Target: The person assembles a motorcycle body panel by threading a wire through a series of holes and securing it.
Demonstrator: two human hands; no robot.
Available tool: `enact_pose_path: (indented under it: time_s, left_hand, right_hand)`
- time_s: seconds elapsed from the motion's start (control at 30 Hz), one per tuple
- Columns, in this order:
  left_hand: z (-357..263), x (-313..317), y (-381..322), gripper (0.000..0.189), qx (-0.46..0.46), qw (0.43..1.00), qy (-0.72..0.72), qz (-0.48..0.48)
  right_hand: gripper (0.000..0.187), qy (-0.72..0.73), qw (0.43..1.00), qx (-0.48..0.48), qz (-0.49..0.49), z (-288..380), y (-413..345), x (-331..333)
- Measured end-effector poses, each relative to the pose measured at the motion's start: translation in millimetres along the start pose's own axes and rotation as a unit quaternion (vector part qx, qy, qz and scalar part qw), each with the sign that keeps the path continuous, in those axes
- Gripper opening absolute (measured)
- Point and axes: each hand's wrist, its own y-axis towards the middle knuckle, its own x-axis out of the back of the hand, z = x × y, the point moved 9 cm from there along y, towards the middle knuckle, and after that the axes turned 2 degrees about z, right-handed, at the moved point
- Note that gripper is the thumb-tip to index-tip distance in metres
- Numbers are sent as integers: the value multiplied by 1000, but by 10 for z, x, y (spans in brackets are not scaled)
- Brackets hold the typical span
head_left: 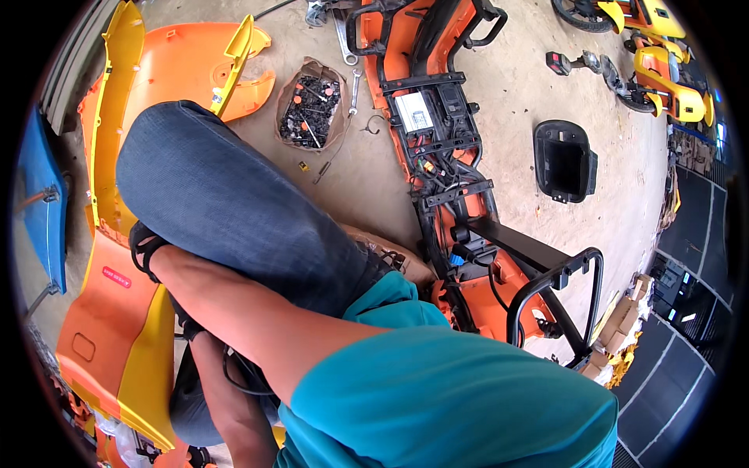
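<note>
An orange and yellow plastic body panel (105, 316) stands before me on the left, with a red label that bears writing. Wearing a black glove, my right hand (143, 248) is at the panel's upper edge beside my raised knee. My left hand (190, 327), also in black, lies lower down, behind the panel's yellow side. Fingers of both hands are mostly hidden, so whether either grips the panel cannot be told. A long yellow trim piece (108, 146) rises above the panel. Behind it lies a large orange shell (181, 64).
A black-framed vehicle chassis (447, 140) with wiring lies right of my knee. Near it are a paper bag of fasteners (310, 108), a combination wrench (355, 92), a black plastic bin (564, 161) and a cordless power tool (573, 62). Yellow scooters (667, 88) stand far right.
</note>
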Motion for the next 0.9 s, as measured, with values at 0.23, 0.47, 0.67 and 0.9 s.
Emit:
enact_pose_path:
  time_s: [0.23,0.47,0.67,0.9]
  left_hand:
    - [-90,-61,-61,28,-1,1000,24,-5]
    - [-238,-2,-141,26,-22,999,35,10]
    - [-220,-35,-177,25,-73,994,64,48]
    - [-150,-377,-378,24,19,993,-111,-22]
  right_hand:
    - [27,56,998,-22,-28,-30,-82,56]
    - [21,93,994,-37,-48,177,-178,14]
    - [26,249,961,-48,-113,-14,-520,451]
    - [27,-61,991,117,-15,-107,-206,478]
